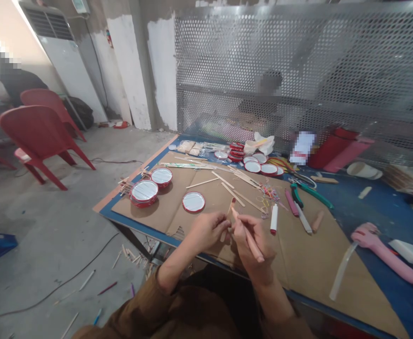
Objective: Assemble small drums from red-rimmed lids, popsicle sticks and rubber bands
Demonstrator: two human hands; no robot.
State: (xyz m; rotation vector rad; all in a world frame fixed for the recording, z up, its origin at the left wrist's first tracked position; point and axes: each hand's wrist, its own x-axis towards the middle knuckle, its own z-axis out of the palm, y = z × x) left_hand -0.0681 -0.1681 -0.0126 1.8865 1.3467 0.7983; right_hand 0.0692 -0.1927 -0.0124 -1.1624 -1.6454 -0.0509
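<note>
My left hand (210,230) is closed on a thin wooden stick (229,207), held upright with a dark reddish tip. Beside it, my right hand (254,240) grips a pinkish marker (253,242), its point against the upper part of the stick. Both hands are over the front edge of the cardboard. A round red-rimmed lid (194,201) lies just beyond my left hand. Loose wooden sticks (233,194) are scattered ahead of the hands. To the right of my right hand lies a white marker with a red end (274,219).
Stacked red-rimmed lids (144,192) stand at the left. Coloured rubber bands (269,192), green-handled pliers (312,194), a utility knife (303,218) and a pink glue gun (383,249) lie to the right. A perforated metal screen (298,61) rises behind the table.
</note>
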